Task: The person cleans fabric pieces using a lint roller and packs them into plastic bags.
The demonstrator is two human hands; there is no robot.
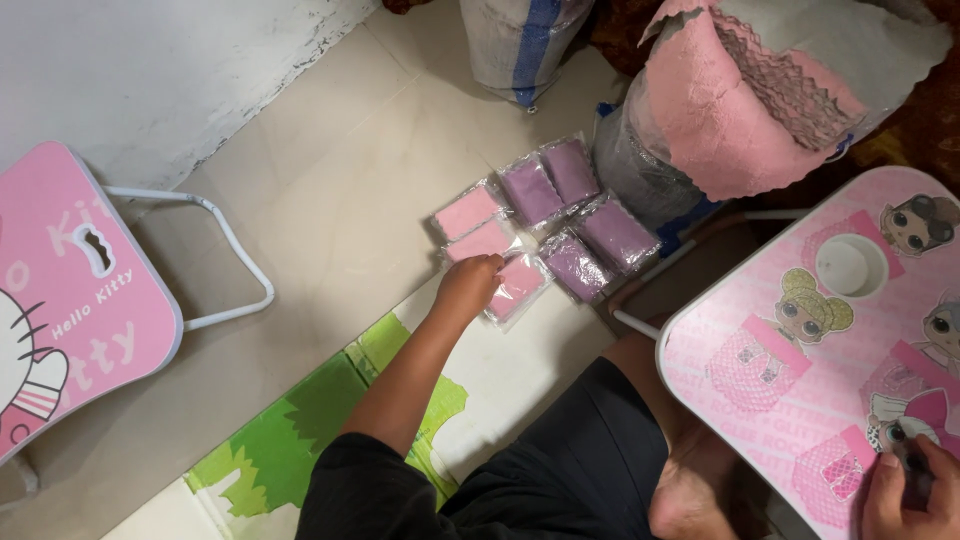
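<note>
My left hand [468, 283] reaches out over the floor and rests on a pink cloth sealed in a clear packet [517, 287]. Two more pink packets [472, 226] lie just beyond it. Several purple packets [575, 215] lie in a group to the right of those. My right hand [905, 490] is at the lower right, on a pink lap table [760, 330] with cartoon doll pictures, its fingers closed around a small dark object.
A second pink folding table [70, 300] with white metal legs stands at the left by the white wall. A green and white mat [330, 410] lies under my arm. A large bag of pink cloth [740, 100] and a wrapped sack [520, 40] stand at the back.
</note>
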